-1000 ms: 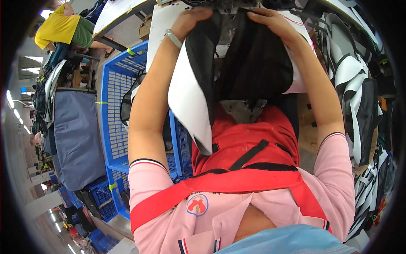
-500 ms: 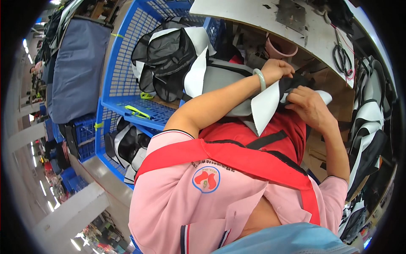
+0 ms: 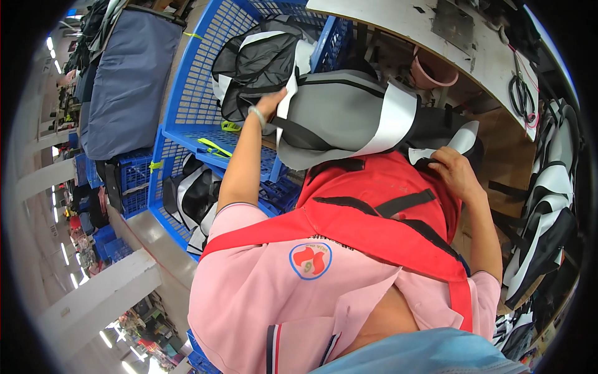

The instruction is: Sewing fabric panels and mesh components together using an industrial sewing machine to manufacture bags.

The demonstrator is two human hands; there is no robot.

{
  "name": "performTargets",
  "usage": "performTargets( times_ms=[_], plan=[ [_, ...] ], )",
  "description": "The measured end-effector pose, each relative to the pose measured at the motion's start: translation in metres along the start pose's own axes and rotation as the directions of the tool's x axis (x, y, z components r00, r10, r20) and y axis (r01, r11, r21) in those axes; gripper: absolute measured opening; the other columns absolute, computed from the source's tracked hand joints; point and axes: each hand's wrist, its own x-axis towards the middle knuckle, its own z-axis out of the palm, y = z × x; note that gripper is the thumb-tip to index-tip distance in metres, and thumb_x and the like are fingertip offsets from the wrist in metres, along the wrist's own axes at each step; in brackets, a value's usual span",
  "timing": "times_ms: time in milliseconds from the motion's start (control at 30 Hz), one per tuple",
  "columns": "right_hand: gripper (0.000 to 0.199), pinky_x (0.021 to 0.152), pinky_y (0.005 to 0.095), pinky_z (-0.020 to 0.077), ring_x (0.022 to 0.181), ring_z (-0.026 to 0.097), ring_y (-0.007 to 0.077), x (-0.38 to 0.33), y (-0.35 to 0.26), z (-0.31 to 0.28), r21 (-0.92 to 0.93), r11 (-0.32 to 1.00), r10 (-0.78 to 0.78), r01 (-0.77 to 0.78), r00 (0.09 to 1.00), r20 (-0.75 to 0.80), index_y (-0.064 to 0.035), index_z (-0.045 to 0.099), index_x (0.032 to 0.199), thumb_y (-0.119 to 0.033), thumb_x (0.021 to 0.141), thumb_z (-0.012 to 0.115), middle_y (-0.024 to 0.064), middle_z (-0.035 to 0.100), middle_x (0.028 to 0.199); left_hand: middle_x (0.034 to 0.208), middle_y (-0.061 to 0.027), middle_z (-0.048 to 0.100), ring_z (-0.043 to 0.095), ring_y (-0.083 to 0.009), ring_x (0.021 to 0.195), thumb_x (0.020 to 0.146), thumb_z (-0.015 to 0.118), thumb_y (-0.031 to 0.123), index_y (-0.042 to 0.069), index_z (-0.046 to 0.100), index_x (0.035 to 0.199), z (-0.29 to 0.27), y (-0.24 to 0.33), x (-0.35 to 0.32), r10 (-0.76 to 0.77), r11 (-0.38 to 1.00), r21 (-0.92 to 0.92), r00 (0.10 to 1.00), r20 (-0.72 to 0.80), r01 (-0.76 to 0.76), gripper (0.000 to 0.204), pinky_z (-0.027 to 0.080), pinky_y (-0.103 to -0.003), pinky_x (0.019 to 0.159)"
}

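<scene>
A grey fabric panel (image 3: 336, 106) with white borders and black trim lies over my lap, its right part curling up. At its left end my left hand (image 3: 269, 105) is closed, pinching the white edge beside the blue basket. On the right, my right hand (image 3: 458, 173) has its fingers bent over the edge of a black fabric piece (image 3: 436, 128) with white parts; the fingertips are partly hidden. Under both pieces is my red apron (image 3: 380, 181) with black straps.
A blue plastic basket (image 3: 180, 93) at the left holds black and white fabric pieces (image 3: 268, 65). A lower blue basket (image 3: 157, 215) holds more. Scissors (image 3: 520, 93) lie on the white worktable (image 3: 398, 25), above a pink bucket (image 3: 430, 71). Fabric pieces (image 3: 551, 181) hang at the right.
My left hand has moved left, away from my right hand, to the grey panel's left end. The panel now lies spread out more. My right hand stays near the black piece.
</scene>
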Motion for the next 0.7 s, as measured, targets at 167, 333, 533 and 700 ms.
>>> performTargets(
  times_ms=[167, 333, 533, 700],
  plan=[
    [0.013, 0.073, 0.0418, 0.0457, 0.084, 0.056, 0.0349, 0.011, -0.015, -0.015, -0.022, 0.999, -0.047, 0.048, 0.999, 0.01, 0.0, 0.058, 0.09, -0.008, 0.082, 0.066, 0.0142, 0.057, 0.086, 0.103, -0.0154, 0.067, 0.067, -0.0278, 0.089, 0.089, 0.063, 0.016, -0.003, 0.059, 0.115, 0.034, -0.022, -0.034, 0.059, 0.684, -0.724, 0.983, 0.174, 0.087, 0.033, 0.055, -0.041, 0.084],
    [0.016, 0.074, 0.0408, 0.0464, 0.084, 0.057, 0.0338, 0.02, -0.041, -0.02, -0.138, 0.971, -0.187, 0.194, 0.981, 0.06, -0.0022, 0.059, 0.089, -0.008, 0.078, 0.069, 0.0128, 0.057, 0.088, 0.108, -0.0158, 0.063, 0.063, -0.0296, 0.098, 0.084, 0.062, 0.008, -0.002, 0.057, 0.112, 0.162, 0.03, -0.081, 0.208, 0.571, -0.821, 0.967, 0.148, 0.002, 0.03, 0.051, -0.046, 0.091],
    [0.02, 0.099, 0.0432, 0.0391, 0.123, 0.046, 0.0332, 0.025, -0.053, -0.001, -0.407, 0.885, -0.287, 0.225, 0.953, -0.098, -0.0069, 0.064, 0.084, -0.008, 0.068, 0.074, 0.0104, 0.043, 0.142, 0.11, -0.017, 0.062, 0.064, -0.031, 0.097, 0.088, 0.058, 0.009, -0.007, 0.054, 0.115, 0.252, 0.054, -0.121, 0.209, 0.702, -0.707, 0.923, 0.322, 0.087, 0.031, 0.058, -0.049, 0.077],
    [0.019, 0.102, 0.0435, 0.0354, 0.126, 0.044, 0.035, 0.05, -0.041, 0.03, -0.285, 0.947, -0.182, 0.145, 0.977, -0.108, -0.0069, 0.067, 0.088, -0.017, 0.074, 0.074, 0.0167, 0.049, 0.136, 0.105, -0.0145, 0.064, 0.065, -0.0264, 0.092, 0.09, 0.058, 0.011, -0.005, 0.058, 0.11, 0.249, 0.047, -0.111, 0.205, 0.753, -0.648, 0.897, 0.393, 0.112, 0.025, 0.056, -0.041, 0.078]
  ],
)
